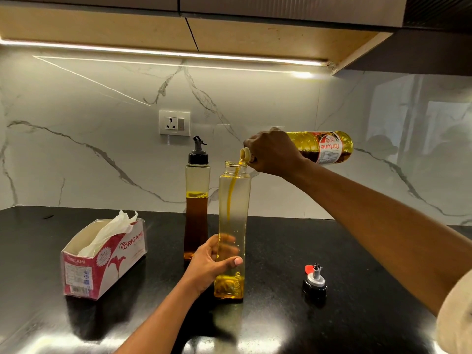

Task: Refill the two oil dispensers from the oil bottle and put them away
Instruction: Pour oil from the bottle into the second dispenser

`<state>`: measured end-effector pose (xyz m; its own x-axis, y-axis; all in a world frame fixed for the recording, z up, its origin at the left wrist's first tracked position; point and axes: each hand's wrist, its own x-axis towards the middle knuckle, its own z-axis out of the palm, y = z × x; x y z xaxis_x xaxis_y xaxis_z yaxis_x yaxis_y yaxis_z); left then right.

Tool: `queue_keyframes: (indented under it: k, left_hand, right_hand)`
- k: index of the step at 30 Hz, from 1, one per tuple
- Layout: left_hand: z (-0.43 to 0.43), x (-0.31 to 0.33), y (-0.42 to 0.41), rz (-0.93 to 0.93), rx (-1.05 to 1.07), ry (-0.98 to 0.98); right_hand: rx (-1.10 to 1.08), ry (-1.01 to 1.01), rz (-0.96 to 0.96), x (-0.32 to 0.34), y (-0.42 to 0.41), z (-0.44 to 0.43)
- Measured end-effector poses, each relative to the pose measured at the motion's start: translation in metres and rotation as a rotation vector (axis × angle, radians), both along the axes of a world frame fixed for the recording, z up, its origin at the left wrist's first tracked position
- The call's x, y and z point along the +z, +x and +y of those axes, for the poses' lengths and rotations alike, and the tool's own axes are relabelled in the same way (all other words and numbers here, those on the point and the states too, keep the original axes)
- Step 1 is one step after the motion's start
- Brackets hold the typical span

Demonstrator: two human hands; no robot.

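At a black kitchen countertop (pixel 357 251), a person tops up an open oil dispenser (pixel 233 200), a tall, clear, square-sided bottle standing upright near the front edge with its screw neck uncovered. The left hand (pixel 212 261) grips the dispenser's lower half, thumb across the front face and fingers curled round the back, where they show through the clear wall. The right hand (pixel 273 152) is wrapped round the neck and shoulder of the oil bottle (pixel 324 147), which is tipped almost level, its uncapped mouth just above the dispenser's neck and its base pointing away to the right. The bottle's red-and-white "fortune" label reads upside down, and yellow oil fills much of its body. A thin golden stream of oil (pixel 231 195) runs from the mouth down inside the dispenser, which holds only a shallow yellow layer at its base.

Just behind the open dispenser and to its left stands a second dispenser (pixel 197 205) of the same shape, closed with a black pourer top and a little over half full of darker amber oil. To the right of the open dispenser, well apart from it, a loose pourer cap (pixel 314 281) sits upright on the counter, black at the base with a red flap. To the left lies an open-topped "ORIGAMI" tissue box (pixel 102 259), white tissue poking out. A wall socket (pixel 174 123) is set in the marble backsplash behind.
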<state>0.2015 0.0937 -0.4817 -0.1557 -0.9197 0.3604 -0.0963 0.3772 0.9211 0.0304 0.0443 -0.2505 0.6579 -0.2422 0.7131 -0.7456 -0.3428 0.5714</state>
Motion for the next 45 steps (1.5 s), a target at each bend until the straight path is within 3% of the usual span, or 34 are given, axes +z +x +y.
queue_keyframes:
  k: [45]
  left_hand:
    - [0.000,0.000,0.000,-0.013,-0.002,0.002]
  right_hand:
    - [-0.096,0.007,0.173,0.011,-0.002,0.003]
